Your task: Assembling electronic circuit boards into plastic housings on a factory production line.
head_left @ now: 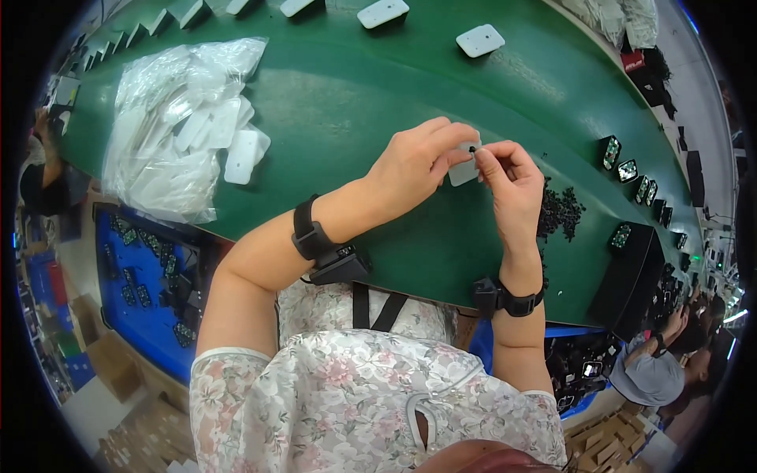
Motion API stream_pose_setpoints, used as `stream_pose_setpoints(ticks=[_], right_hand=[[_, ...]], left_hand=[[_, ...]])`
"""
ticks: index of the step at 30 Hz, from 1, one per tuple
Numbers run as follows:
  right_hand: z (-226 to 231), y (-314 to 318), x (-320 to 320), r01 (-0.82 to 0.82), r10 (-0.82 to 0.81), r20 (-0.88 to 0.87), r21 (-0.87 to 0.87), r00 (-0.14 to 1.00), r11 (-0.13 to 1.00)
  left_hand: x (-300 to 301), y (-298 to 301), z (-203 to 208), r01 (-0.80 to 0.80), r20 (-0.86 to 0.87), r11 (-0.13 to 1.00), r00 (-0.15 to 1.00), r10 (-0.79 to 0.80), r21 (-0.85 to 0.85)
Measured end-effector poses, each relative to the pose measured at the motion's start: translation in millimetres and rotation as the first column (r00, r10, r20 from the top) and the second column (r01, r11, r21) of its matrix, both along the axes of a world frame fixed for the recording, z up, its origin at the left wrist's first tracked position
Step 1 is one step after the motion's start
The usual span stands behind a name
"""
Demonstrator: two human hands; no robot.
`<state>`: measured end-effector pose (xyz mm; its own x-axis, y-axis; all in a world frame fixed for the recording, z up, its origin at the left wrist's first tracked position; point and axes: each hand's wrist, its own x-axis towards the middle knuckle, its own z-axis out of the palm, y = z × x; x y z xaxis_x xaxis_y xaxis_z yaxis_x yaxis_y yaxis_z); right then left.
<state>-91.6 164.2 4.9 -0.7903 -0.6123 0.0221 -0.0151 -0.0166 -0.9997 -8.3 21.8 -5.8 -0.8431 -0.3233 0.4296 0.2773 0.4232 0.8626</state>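
A flat white plastic cover with rounded corners is between my two hands over the green table. My left hand is closed at its edge, index finger and thumb bent round it. A small black part shows at the fingertips, against the cover. My right hand pinches at this black part with thumb and index finger. The fingers partly hide both pieces. Just right of my right hand lies a loose heap of small black parts.
A clear plastic bag of white covers lies on the left of the green table. White-topped pieces line the far edge. Small circuit-board units and a black box stand right. A blue tray sits lower left. Other people are at both sides.
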Motion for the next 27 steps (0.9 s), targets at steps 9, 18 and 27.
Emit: stream_pose_setpoints(ticks=[9, 18, 27], right_hand=[[0, -3, 5, 0.048, -0.039, -0.229, 0.037, 0.973, 0.998], [13, 1, 5, 0.18, -0.016, -0.746, 0.14, 0.666, 0.974], [4, 4, 6, 0.071, -0.016, -0.345, 0.147, 0.938, 0.987]], left_hand=[[0, -3, 1, 0.025, 0.032, 0.998, 0.999, -0.027, 0.056], [3, 4, 11, 0.101, 0.155, 0.842, 0.965, -0.214, 0.53], [1, 5, 2, 0.129, 0.103, 0.761, 0.963, -0.25, 0.636]])
